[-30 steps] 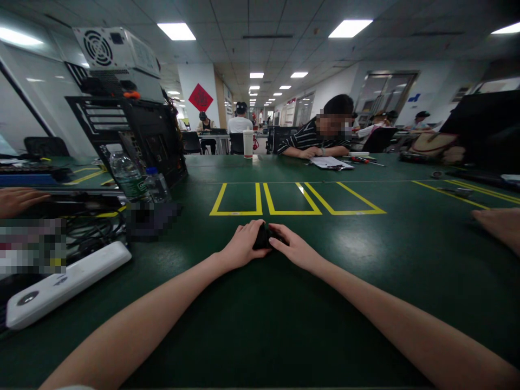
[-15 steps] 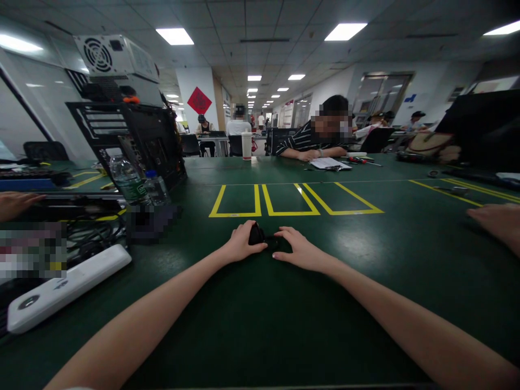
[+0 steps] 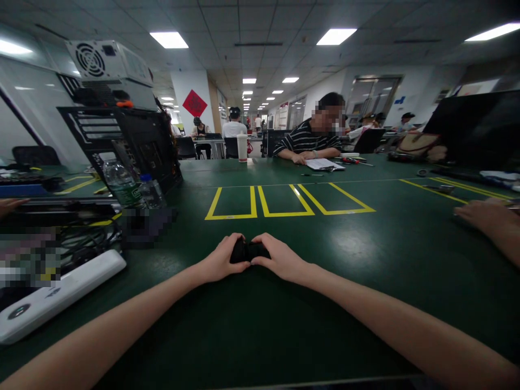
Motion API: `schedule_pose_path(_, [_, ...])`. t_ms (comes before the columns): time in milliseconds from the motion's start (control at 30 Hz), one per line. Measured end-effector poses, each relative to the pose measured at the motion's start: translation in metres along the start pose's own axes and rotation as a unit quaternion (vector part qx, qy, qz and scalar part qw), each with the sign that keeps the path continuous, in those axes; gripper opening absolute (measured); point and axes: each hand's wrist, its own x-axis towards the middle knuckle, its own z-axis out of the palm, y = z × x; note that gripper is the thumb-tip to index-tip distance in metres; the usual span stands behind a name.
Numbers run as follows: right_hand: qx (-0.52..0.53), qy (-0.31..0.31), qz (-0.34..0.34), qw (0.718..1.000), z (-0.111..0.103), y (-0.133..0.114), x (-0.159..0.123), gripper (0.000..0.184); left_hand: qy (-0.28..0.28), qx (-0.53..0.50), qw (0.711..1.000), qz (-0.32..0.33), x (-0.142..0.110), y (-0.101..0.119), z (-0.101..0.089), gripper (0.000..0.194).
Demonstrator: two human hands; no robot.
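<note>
The left hand (image 3: 219,261) and right hand (image 3: 282,260) grip a black object (image 3: 240,251) between them, just nearside of the bench (image 3: 260,330)'s yellow frames (image 3: 286,214).

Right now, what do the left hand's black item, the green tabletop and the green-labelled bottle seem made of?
Black item: possibly plastic, by its uniform black; finish unclear.
Green tabletop: perhaps rubber or vinyl, smooth satin, by its soft glare.
Green-labelled bottle: likely clear, glossy plastic; see-through with highlights.
</note>
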Motion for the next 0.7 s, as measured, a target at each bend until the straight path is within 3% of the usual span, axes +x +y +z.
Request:
schedule_pose_path(100, [0.079,-0.059,-0.023,0.995,0.020,-0.019,0.003,0.036,-0.027,-0.020,0.999,-0.032,-0.033,0.006,-0.012,0.056])
schedule_pose_path(233, [0.144,-0.076,-0.045,0.986,0.058,-0.044,0.015,0.037,-0.008,0.000,0.995,-0.099,-0.083,0.002,-0.026,0.059])
schedule_pose_path(400, [0.110,-0.069,-0.083,0.988,0.114,-0.083,0.036,0.040,0.029,0.048,0.984,-0.169,-0.152,-0.050,-0.046,0.062])
schedule_pose_path(533, [0.097,-0.109,-0.120,0.982,0.154,-0.118,0.049,0.037,0.073,0.122,0.979,-0.143,-0.206,-0.100,-0.072,0.071])
schedule_pose_path(600, [0.103,-0.133,-0.085,0.982,0.170,-0.132,0.057,0.043,0.067,0.141,0.981,-0.118,-0.225,-0.112,-0.085,0.071])
schedule_pose_path(700, [0.142,-0.170,-0.007,0.975,0.187,-0.149,0.069,0.050,0.079,0.156,0.979,-0.105,-0.238,-0.114,-0.100,0.067])
